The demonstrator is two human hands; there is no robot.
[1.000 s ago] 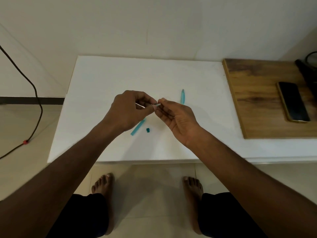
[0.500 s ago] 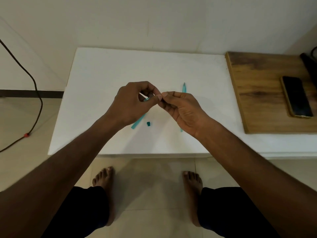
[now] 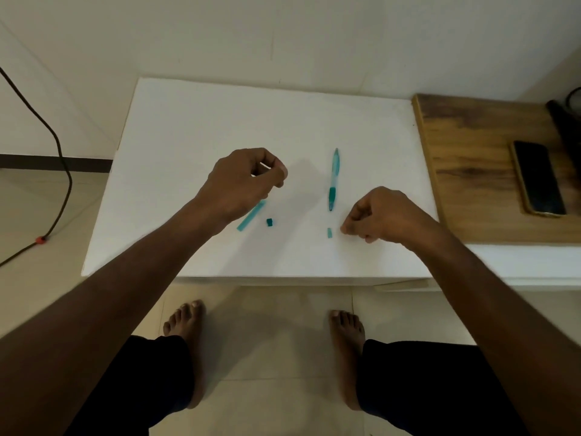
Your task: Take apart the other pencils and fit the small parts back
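My left hand hovers over the white table and pinches a thin white pen refill between thumb and fingers. Below it lie a teal pen tube and a tiny dark teal cap. My right hand rests low on the table with its fingers curled and its fingertips together. Nothing shows between those fingertips. A small pale teal piece lies just left of them. The teal pen barrel with its grip lies lengthwise a little beyond it.
A wooden board adjoins the table on the right and carries a dark phone and a black object. A dark cable hangs at the left down to the tiled floor. My bare feet stand below the table's front edge.
My hands have parted. The right hand dropped down and right to the table, where the small pale teal piece now lies. The left hand kept the thin refill.
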